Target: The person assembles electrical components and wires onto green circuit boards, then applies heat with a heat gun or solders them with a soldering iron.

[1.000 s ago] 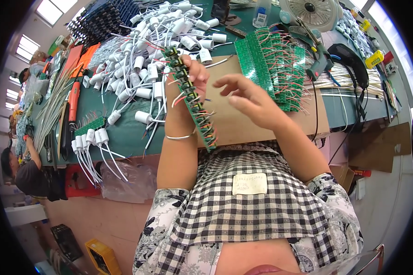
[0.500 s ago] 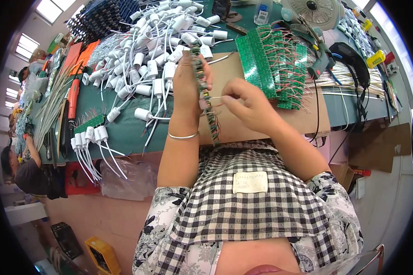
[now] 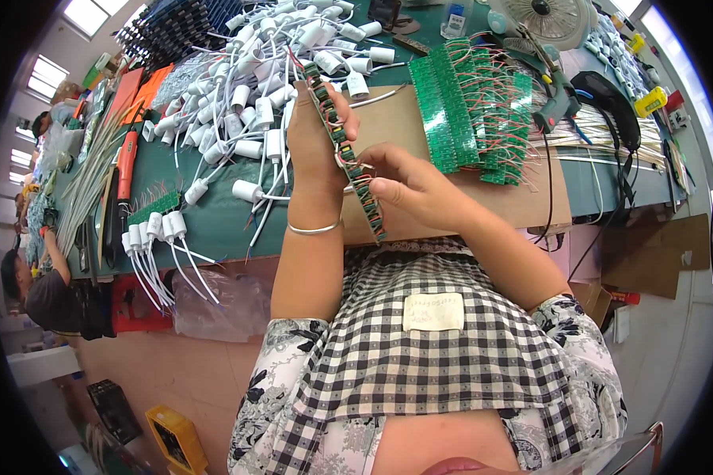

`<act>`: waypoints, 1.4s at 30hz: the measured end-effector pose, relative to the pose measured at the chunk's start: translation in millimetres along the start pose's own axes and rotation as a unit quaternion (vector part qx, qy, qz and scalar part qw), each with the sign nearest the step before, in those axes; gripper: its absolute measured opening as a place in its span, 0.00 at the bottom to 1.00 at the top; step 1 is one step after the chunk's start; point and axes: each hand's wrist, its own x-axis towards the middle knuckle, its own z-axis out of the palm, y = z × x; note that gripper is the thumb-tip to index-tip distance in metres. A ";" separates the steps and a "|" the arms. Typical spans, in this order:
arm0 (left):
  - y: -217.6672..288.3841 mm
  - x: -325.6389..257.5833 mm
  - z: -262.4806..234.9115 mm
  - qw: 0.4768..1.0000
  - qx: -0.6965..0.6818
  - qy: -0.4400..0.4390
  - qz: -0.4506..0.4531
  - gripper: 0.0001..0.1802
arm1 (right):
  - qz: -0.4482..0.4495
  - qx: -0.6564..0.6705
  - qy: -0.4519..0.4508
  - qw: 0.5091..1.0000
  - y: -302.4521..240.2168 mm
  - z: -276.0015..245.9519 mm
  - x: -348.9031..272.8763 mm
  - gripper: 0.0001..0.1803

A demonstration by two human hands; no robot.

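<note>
My left hand grips a long narrow green circuit-board strip set with small components, held upright on its edge above a brown cardboard sheet. A silver bangle circles that wrist. My right hand pinches the strip near its middle, fingertips on a small red and white wire at the board. The strip runs from the white lamp sockets down toward my chest.
A heap of white lamp sockets with cables covers the green table at left. Wired green boards lie on the cardboard at right. A soldering gun, a small fan and an orange tool lie around. Another person works at far left.
The strip has swung from slanted to more upright in my left hand. My right hand came down from above the cardboard and now pinches the strip's middle.
</note>
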 end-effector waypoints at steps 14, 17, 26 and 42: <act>6.5 2.3 5.9 0.813 0.525 0.072 0.242 0.21 | -0.172 -0.388 0.052 0.904 -38.1 8.3 -9.2 0.09; 14.6 3.0 6.2 0.921 0.316 0.169 0.153 0.18 | -0.231 -0.394 0.026 0.889 -51.3 7.3 -16.1 0.08; -3.2 23.8 -38.6 0.918 -0.272 -0.286 -0.041 0.09 | -0.038 -0.029 0.014 0.999 -2.2 6.6 5.3 0.22; -7.4 6.4 -15.8 0.989 -0.066 -0.120 -0.054 0.17 | -0.246 -0.384 0.062 0.888 -15.9 -8.2 9.0 0.04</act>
